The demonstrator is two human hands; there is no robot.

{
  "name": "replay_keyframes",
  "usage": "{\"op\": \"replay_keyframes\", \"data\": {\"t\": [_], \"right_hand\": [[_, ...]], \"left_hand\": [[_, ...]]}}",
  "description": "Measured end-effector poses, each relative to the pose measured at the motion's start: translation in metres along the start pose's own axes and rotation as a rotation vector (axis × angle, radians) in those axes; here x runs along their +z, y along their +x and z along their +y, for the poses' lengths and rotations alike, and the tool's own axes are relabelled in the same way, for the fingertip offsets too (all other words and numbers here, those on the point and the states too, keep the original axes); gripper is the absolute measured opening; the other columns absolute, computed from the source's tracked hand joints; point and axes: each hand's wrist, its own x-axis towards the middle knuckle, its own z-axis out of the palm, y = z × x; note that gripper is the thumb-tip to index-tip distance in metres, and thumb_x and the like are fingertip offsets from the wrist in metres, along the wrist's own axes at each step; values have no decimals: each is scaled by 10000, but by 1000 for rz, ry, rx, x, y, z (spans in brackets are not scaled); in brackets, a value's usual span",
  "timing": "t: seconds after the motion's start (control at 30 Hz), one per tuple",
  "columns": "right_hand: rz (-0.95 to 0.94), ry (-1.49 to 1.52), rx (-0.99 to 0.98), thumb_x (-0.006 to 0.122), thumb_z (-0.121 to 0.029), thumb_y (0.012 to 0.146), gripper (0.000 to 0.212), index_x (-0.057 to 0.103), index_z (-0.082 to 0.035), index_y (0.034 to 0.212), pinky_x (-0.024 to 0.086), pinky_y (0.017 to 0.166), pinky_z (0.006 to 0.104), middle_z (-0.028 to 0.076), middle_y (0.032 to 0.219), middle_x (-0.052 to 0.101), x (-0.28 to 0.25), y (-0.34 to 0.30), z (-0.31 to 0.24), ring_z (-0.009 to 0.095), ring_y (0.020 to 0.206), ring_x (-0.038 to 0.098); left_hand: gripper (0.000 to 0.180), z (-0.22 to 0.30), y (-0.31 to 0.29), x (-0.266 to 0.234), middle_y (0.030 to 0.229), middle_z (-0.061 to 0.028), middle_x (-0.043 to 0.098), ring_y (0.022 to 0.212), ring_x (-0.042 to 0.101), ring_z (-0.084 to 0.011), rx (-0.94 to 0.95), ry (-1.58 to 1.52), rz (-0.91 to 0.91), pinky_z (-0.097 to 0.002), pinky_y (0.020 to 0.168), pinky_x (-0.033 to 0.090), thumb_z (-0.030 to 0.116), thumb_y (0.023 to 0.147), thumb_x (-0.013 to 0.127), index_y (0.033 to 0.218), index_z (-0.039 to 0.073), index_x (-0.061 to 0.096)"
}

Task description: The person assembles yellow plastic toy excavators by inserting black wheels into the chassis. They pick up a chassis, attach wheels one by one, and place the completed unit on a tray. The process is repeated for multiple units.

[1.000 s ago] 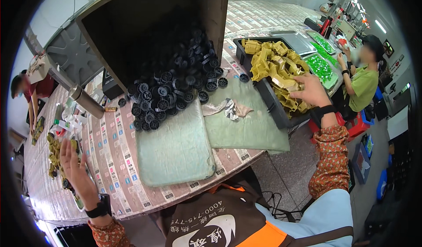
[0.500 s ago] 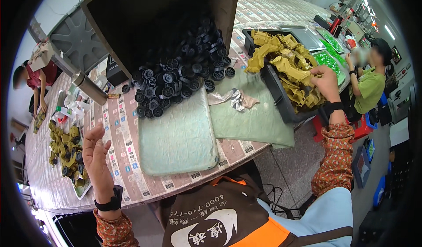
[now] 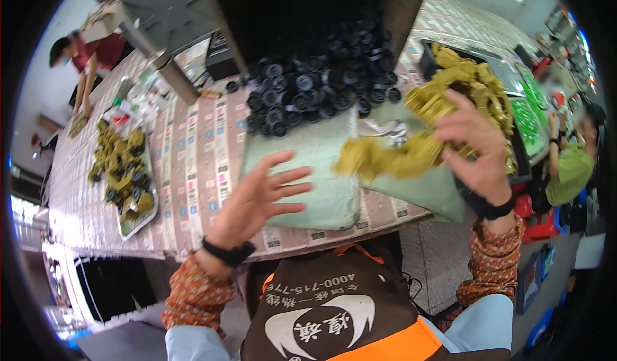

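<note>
A yellow plastic toy vehicle body (image 3: 385, 160), blurred by motion, hangs over the right part of the green mats. Its right end meets the fingers of my right hand (image 3: 479, 149), which look closed on it, though the blur hides the exact grip. Behind that hand, many more such bodies are heaped in a black tray (image 3: 519, 155). My left hand (image 3: 257, 200) is open, fingers spread, above the left edge of the pale green mat (image 3: 295, 168). Black toy wheels (image 3: 302, 88) lie piled beyond the mat, spilling from a large dark bin (image 3: 222, 14).
At the left, a tray (image 3: 154, 200) carries yellow vehicles with black wheels. A metal flask (image 3: 173, 77) stands behind it. A crumpled cloth (image 3: 385, 130) lies near the wheels. Two other people (image 3: 96, 49) work at the table's left and right sides. Green pieces (image 3: 530, 114) fill trays at the right.
My right hand has lifted a yellow body from the tray and brought it leftward over the mats. My left hand has moved right, toward the pale mat, fingers spreading. The view has shifted.
</note>
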Motion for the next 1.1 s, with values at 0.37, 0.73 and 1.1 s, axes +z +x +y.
{"op": "replay_keyframes", "data": {"t": [0.37, 0.73, 1.1], "right_hand": [[-287, 389, -180, 797, 14, 761, 295, 748, -78, 1037, 439, 1113, 472, 91, 1255, 667, 163, 12, -17, 421, 1419, 460], [-572, 318, -163, 809, -210, 824, 377, 724, -127, 1182, 381, 1143, 446, 75, 1412, 613, 184, 35, 2, 317, 1499, 386], [-131, -397, -43, 802, -154, 786, 336, 694, -81, 1096, 520, 910, 443, 128, 1063, 574, 243, 118, 49, 347, 1064, 563]], "left_hand": [[879, -30, -28, -9, 1386, -155, 542, 1049, 679, -212, -325, 134, -226, -230, 750, 570, 289, 940, 741, 1621, 125, 208], [862, -40, -92, -53, 1545, -164, 431, 1340, 532, -303, 93, -231, 163, -418, 1028, 515, 313, 942, 696, 1634, 127, 215], [724, -35, -74, -50, 1443, -122, 533, 1207, 607, -237, 222, -346, 165, -425, 1039, 520, 361, 1012, 631, 1580, 68, 291]]}}
